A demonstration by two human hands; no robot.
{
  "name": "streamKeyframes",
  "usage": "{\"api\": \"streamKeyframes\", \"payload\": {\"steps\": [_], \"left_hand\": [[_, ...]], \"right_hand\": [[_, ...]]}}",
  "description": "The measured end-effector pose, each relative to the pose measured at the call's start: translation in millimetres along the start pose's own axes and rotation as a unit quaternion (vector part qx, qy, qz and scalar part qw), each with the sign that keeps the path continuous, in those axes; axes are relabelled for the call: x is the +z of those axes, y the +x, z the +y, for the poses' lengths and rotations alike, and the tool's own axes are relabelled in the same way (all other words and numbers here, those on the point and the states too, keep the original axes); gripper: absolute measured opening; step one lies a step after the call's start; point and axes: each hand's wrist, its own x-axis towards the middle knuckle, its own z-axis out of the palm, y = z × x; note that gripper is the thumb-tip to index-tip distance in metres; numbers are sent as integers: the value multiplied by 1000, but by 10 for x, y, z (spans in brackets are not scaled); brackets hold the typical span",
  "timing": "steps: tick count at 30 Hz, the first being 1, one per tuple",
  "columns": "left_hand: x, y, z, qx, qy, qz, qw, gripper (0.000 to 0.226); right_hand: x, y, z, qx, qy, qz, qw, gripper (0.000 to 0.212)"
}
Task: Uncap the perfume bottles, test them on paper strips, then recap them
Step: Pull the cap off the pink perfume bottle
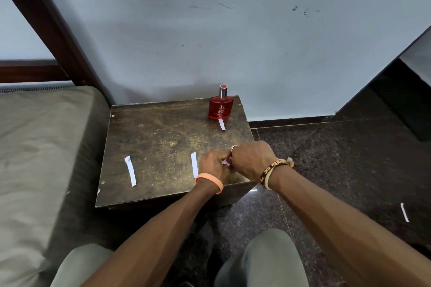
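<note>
Near the desk's [163,128] front-right edge, left hand [213,165] and right hand [253,161] meet, both gripping a small pink item [225,162] (mostly hidden).

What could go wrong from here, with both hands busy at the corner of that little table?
1. The left hand and right hand pinch a small pale thing right at the front edge of the table. If it slips, it may land on the dark floor, where one paper strip already lies.
2. The red bottle stands close to the far right corner, so a careless reach could knock it off.
</note>
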Motion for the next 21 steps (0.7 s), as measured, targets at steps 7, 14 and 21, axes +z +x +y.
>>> {"api": "streamKeyframes", "payload": {"steps": [7, 14, 21], "left_hand": [[-68, -20, 64, -13, -16, -2, 1000, 29], [-65, -52, 120, -30, -19, 14, 999, 6], [-83, -61, 117, -41, -43, 23, 998, 12]], "right_hand": [[112, -69, -1, 56, 102, -4, 993, 49], [-43, -34, -27, -69, -91, 9, 993, 24], [18, -69, -102, -33, -84, 24, 996, 23]]}}
